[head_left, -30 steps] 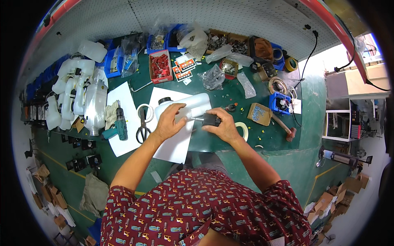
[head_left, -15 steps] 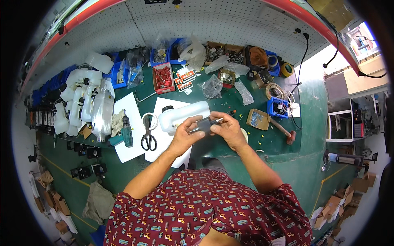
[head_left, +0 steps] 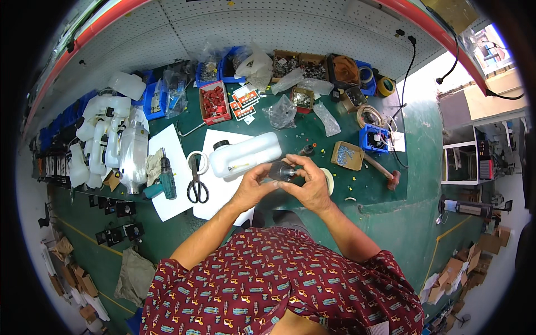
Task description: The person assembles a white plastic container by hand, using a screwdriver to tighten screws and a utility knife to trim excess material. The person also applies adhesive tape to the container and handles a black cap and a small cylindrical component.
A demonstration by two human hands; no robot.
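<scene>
Between both hands, above the near edge of the bench, is a dark grey cylindrical part (head_left: 277, 170) with a small metal piece at one end. My left hand (head_left: 252, 188) grips its left side between thumb and fingers. My right hand (head_left: 310, 187) has its thumb and fingers pinched at the right end, partly covering it. Just beyond the hands a white plastic tank (head_left: 254, 152) with a black cap lies on white paper (head_left: 220, 196). Black scissors (head_left: 197, 187) and a white ring-shaped roll (head_left: 203, 166) are left of the tank.
A teal cordless drill (head_left: 167, 181) rests on the left paper, near several stacked white tanks (head_left: 97, 146). Red parts fill a box (head_left: 215, 118) at the back. On the right are a carton of screws (head_left: 347, 155), a hammer (head_left: 384, 170) and a blue bin (head_left: 373, 146).
The cylindrical part has been turned, so its metal-tipped end shows more. My right fingers have shifted and curled around that end. The whole view has moved slightly.
</scene>
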